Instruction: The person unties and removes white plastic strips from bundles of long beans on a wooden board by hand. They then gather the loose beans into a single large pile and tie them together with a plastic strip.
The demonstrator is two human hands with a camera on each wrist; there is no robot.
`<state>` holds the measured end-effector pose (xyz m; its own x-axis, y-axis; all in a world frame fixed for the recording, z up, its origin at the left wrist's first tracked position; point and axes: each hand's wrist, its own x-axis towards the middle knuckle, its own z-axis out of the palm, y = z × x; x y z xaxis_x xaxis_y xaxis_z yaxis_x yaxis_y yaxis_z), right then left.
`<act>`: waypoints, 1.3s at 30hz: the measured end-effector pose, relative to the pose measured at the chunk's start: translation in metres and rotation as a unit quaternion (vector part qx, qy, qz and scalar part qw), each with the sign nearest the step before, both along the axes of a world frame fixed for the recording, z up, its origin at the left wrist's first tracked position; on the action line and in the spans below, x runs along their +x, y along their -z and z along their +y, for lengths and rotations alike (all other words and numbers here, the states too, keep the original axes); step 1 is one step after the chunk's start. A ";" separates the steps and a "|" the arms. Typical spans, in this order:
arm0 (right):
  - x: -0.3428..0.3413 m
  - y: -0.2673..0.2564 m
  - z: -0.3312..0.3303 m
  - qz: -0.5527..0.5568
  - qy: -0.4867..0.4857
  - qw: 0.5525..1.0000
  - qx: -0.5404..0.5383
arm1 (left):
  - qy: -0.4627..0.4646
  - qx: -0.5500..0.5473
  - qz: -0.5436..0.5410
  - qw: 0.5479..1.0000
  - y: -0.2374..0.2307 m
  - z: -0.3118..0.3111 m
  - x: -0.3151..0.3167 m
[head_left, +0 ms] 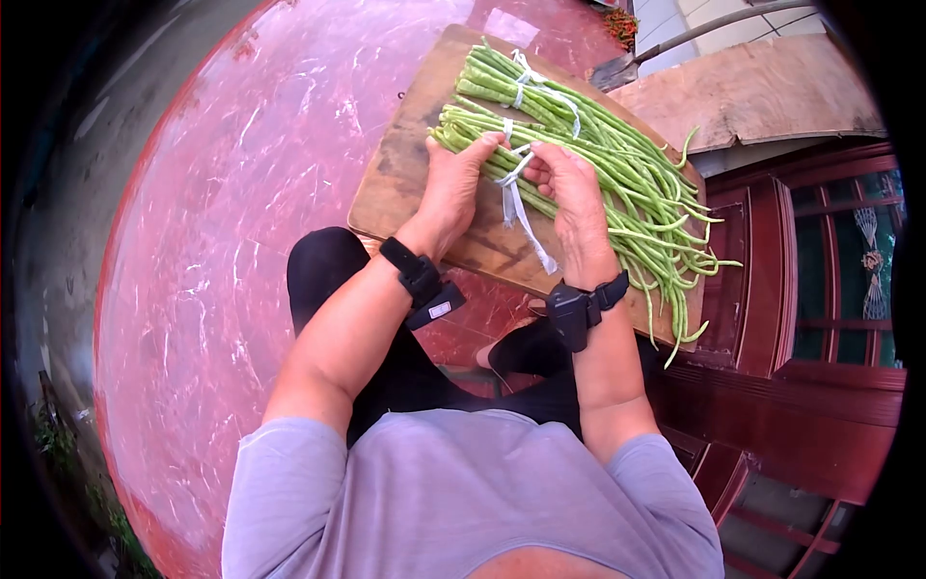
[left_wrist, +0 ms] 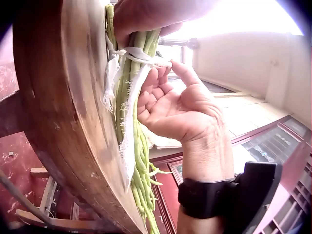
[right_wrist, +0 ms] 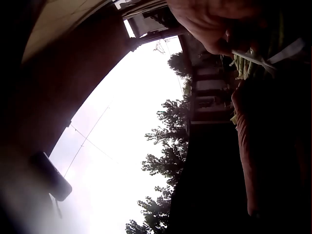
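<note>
Long green beans lie in two bundles on a wooden board (head_left: 395, 174); white cloth strips bind the far bundle (head_left: 497, 72) and the near bundle (head_left: 453, 130). My left hand (head_left: 451, 188) grips the near bundle beside its tie, thumb on top. With thumb and fingertips, my right hand (head_left: 577, 193) pinches a white strip (head_left: 516, 171) looped round that bundle. In the left wrist view the strip (left_wrist: 139, 56) stretches from the beans (left_wrist: 139, 170) to the right fingertips, and a frayed tail (left_wrist: 127, 131) hangs down. The right wrist view is dark; the strip (right_wrist: 253, 59) shows below the right hand (right_wrist: 209, 22).
The board's near edge is above the person's knees (head_left: 323, 265). Bean ends overhang its right side, near a dark red door (head_left: 762, 280). A shovel (head_left: 617, 69) and a plywood sheet (head_left: 752, 92) are at the back right, with red marbled floor (head_left: 222, 193) on the left.
</note>
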<state>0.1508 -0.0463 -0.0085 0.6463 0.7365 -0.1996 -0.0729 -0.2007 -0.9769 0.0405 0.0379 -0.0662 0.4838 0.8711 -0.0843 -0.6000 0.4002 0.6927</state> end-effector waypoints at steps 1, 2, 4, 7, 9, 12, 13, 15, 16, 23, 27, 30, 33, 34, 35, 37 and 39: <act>0.005 -0.003 -0.001 0.034 -0.006 0.999 -0.005 | 0.012 0.003 0.003 1.000 -0.002 0.000 -0.002; 0.009 -0.005 -0.002 0.067 -0.014 0.998 0.002 | 0.013 0.002 0.010 1.000 0.000 0.001 -0.002; 0.014 -0.010 -0.001 0.132 -0.028 0.991 0.015 | 0.015 0.000 0.025 1.000 0.001 0.004 -0.001; 0.028 -0.005 0.004 0.300 -0.057 0.947 0.100 | 0.027 -0.015 0.031 0.999 -0.003 0.003 -0.003; 0.022 -0.013 0.009 0.417 -0.007 0.898 0.140 | 0.036 -0.015 0.026 0.999 -0.001 0.005 -0.004; 0.049 -0.006 0.011 0.648 -0.167 0.721 0.182 | 0.033 -0.011 0.031 0.999 0.000 0.007 -0.002; 0.049 -0.008 0.010 0.640 -0.134 0.728 0.205 | 0.030 -0.010 0.036 0.999 0.000 0.006 -0.002; 0.046 -0.011 0.010 0.621 -0.154 0.724 0.258 | 0.048 -0.022 0.012 0.999 -0.010 0.004 -0.006; 0.046 -0.012 0.010 0.609 -0.164 0.722 0.285 | 0.058 -0.027 -0.001 0.998 -0.015 0.003 -0.007; 0.031 -0.021 0.015 0.329 -0.048 0.885 0.327 | 0.090 -0.011 -0.013 0.996 -0.019 0.003 -0.011; 0.056 -0.011 0.010 0.375 -0.092 0.845 0.370 | 0.104 -0.032 -0.008 0.994 -0.020 0.006 -0.011; 0.081 -0.009 -0.004 0.727 -0.211 0.557 0.341 | 0.056 -0.057 0.049 0.996 -0.007 0.006 -0.007; 0.070 -0.076 -0.036 0.642 -0.141 0.606 0.447 | 0.050 -0.061 0.040 0.996 -0.002 0.009 -0.008; 0.079 -0.092 -0.048 0.545 -0.160 0.700 0.432 | 0.062 -0.059 0.022 0.996 0.000 0.010 -0.010; 0.087 -0.098 -0.063 0.450 -0.148 0.770 0.427 | 0.080 -0.036 0.026 0.996 0.004 0.012 -0.012; 0.099 -0.111 -0.090 0.261 -0.119 0.886 0.364 | 0.029 -0.029 0.020 0.999 0.011 0.011 -0.005; 0.112 -0.108 -0.112 0.085 -0.039 0.943 0.320 | -0.012 -0.003 0.052 0.999 0.023 0.013 -0.002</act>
<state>0.2630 -0.1579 0.0995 0.5846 0.7846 0.2066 -0.2487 0.4157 -0.8748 0.0385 0.0506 -0.0888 0.4514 0.8816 -0.1377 -0.5345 0.3908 0.7494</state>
